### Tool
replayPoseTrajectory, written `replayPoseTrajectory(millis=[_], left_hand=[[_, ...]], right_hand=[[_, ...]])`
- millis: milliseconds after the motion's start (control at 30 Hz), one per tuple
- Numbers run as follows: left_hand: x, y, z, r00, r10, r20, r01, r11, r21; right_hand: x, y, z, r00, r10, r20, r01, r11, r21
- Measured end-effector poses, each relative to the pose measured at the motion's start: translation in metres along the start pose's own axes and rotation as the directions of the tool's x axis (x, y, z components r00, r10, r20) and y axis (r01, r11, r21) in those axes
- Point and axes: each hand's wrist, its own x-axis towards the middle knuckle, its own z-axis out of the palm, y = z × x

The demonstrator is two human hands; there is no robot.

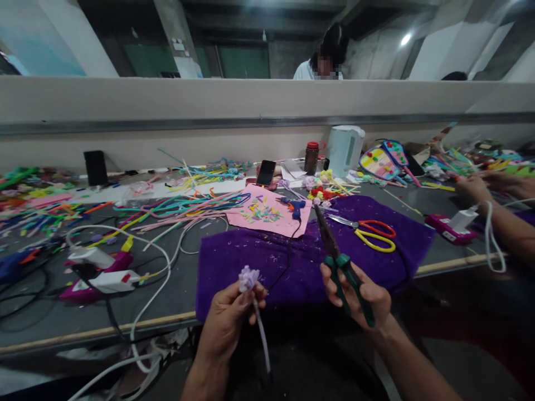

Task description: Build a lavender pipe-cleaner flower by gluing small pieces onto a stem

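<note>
My left hand (236, 306) pinches a small lilac fuzzy flower (248, 278) just below its head, and a pale stem (262, 337) hangs down from it. To the right, my right hand (361, 295) is wrapped round green-handled pliers (330, 242), whose dark jaws point up and away from me. The pliers and the flower are apart. Both hands are over the near edge of a purple cloth (246, 250). On the cloth lie scissors (368, 228) with red and yellow handles. Behind, a blue glue gun (295, 207) rests on pink paper (234, 217) with small colored bits.
Colored pipe cleaners (184, 209) spread over the table's left. White cables and plugs (112, 278) lie at the left front. A kettle (345, 150), a bottle (311, 157) and a phone (266, 173) stand or lie behind. Another person's hands (480, 189) are at the right.
</note>
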Motion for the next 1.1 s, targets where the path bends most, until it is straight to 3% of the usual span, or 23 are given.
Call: replayPoseTrajectory(millis=[133,300,400,567,667,767,900,1100], left_hand=[[-0.002,0.003,0.0,0.992,0.089,-0.085,-0.075,0.985,0.158],[-0.013,0.01,0.004,0.995,0.023,-0.098,-0.003,0.98,0.199],[-0.021,0.014,0.002,0.989,0.058,-0.135,-0.03,0.979,0.202],[-0.033,0.012,-0.01,0.969,0.121,-0.215,-0.061,0.963,0.264],[-0.039,0.012,-0.019,0.956,0.231,-0.179,-0.137,0.895,0.425],[-0.043,0.013,-0.027,0.923,0.373,-0.095,-0.252,0.771,0.584],[-0.043,0.014,-0.032,0.878,0.478,0.011,-0.361,0.647,0.672],[-0.04,0.012,-0.029,0.867,0.492,0.081,-0.406,0.602,0.688]], right_hand=[[-0.013,0.008,-0.014,0.999,0.029,-0.028,-0.032,0.993,-0.114],[-0.029,0.016,-0.016,0.998,0.065,-0.025,-0.07,0.93,-0.361],[-0.033,0.013,-0.015,0.997,0.071,0.01,-0.053,0.826,-0.561],[-0.036,0.005,-0.013,0.97,0.172,0.171,0.048,0.555,-0.83],[-0.041,0.004,-0.012,0.94,0.244,0.24,0.131,0.39,-0.912],[-0.045,0.005,-0.01,0.929,0.27,0.253,0.175,0.281,-0.943],[-0.042,0.006,-0.004,0.902,0.318,0.292,0.236,0.203,-0.95],[-0.038,0.006,0.001,0.885,0.327,0.332,0.315,0.105,-0.943]])
